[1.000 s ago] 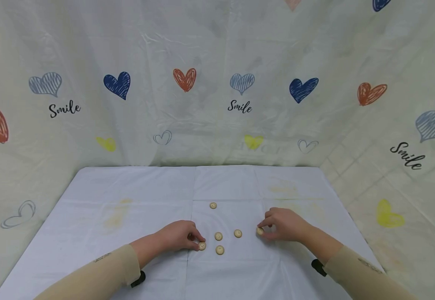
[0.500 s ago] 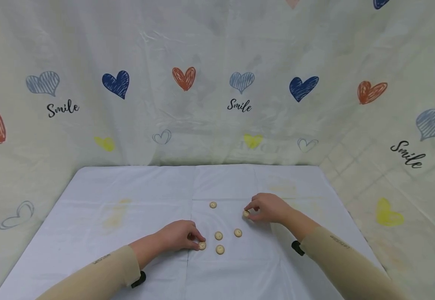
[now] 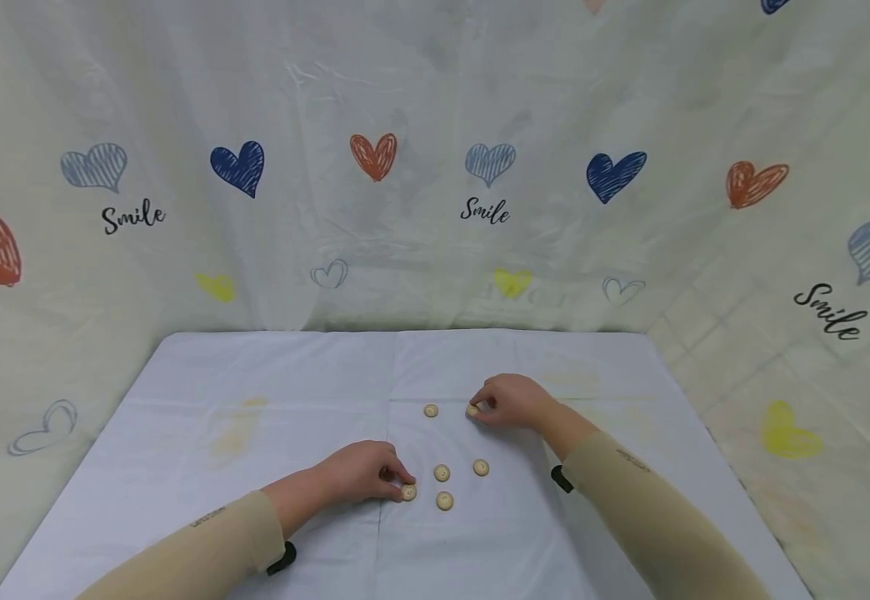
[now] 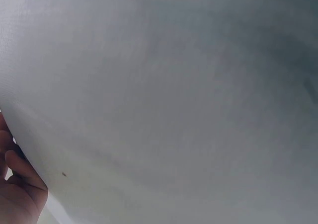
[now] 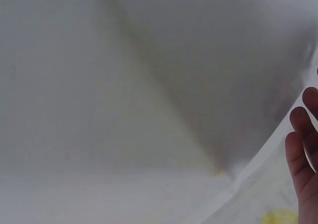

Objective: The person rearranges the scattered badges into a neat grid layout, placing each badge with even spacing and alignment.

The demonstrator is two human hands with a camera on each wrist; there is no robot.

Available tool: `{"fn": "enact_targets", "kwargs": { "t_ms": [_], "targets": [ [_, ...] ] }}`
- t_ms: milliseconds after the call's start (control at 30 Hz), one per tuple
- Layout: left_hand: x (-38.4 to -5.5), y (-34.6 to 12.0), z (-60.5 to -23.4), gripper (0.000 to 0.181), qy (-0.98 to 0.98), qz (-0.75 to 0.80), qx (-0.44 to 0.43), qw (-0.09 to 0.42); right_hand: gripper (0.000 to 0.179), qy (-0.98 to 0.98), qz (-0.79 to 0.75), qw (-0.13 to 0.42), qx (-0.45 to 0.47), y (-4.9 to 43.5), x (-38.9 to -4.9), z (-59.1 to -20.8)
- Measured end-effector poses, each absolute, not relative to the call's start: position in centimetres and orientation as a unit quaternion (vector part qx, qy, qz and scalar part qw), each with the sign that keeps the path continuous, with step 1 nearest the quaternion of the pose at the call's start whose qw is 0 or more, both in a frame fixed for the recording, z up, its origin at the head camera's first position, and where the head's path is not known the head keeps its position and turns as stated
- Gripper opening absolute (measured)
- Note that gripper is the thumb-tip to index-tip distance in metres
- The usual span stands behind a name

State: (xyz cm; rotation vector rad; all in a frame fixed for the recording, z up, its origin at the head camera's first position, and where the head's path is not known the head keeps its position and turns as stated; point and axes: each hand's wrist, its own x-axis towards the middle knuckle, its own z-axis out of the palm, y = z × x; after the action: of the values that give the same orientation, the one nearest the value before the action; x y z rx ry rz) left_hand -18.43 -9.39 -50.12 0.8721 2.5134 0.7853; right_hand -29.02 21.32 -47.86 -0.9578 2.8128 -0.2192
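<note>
My left hand [image 3: 362,472] pinches a pale round wooden button [image 3: 408,492] between thumb and fingertip, low over the white cloth. Farther back and to the right, my right hand [image 3: 513,402] pinches another button [image 3: 472,410], partly covered by its fingertips. To the left of that one lies a back button [image 3: 431,411]. Between the hands are a middle button [image 3: 442,473], a right button [image 3: 481,467] and a front button [image 3: 445,501], all flat on the cloth. Both wrist views show only part of the left hand [image 4: 22,194] and right hand [image 5: 304,149], with no button visible.
A white cloth [image 3: 315,375] with creases and faint yellowish stains covers the table. Behind it and at both sides hangs a pale curtain [image 3: 420,83] printed with hearts and the word Smile. Beige sleeves [image 3: 202,542] and black wrist straps show on both arms.
My right hand has carried its button back and to the left, from right of the loose buttons to beside the back one. The left hand keeps its place and its grip.
</note>
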Motion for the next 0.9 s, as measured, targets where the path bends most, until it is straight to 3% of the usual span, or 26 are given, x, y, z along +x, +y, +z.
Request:
{"fn": "enact_targets", "kwargs": {
  "t_ms": [900],
  "targets": [
    [-18.5,-9.1,-50.2,0.022,0.892,0.272,0.307,0.189,0.024,0.940,-0.041,0.082,-0.329,19.7,-29.6,-48.0]
  ]
}}
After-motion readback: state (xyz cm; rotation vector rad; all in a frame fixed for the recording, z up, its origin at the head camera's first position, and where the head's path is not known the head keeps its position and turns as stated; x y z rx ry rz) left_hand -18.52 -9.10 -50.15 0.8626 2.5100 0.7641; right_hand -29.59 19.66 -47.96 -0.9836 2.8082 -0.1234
